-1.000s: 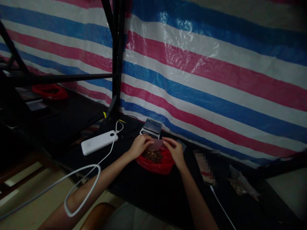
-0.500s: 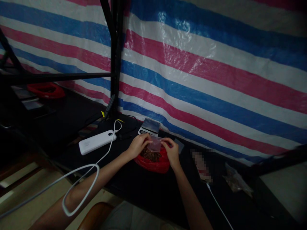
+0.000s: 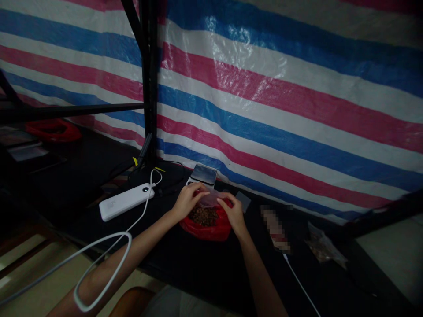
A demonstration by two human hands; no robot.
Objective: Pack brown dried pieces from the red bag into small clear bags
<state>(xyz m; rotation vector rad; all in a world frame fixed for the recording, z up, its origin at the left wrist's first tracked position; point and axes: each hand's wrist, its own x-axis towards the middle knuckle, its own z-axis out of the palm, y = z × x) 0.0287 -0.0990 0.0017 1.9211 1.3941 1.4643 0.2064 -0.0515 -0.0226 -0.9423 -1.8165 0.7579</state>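
Between my two hands is a small clear plastic bag (image 3: 210,199), pinched at its left side by my left hand (image 3: 188,200) and at its right side by my right hand (image 3: 232,209). Beneath it sits an open red plastic bag (image 3: 211,232) on the black table, holding a heap of small brown pieces (image 3: 203,216) too fine to name. Just behind my hands stands a small white scale (image 3: 203,175) with a dark top. A flat translucent bag (image 3: 243,201) lies beyond my right hand.
A white power bank (image 3: 124,201) with a looping white cable lies to the left. On the right are a phone (image 3: 276,229) on a cable and a filled clear bag (image 3: 325,244). A black metal post (image 3: 149,88) rises before the striped sheet. Another red bag (image 3: 53,130) sits far left.
The clear bag has tipped from hanging upright to lying flatter, uncovering more of the brown pieces. Both hands still hold it. The whole view has shifted slightly.
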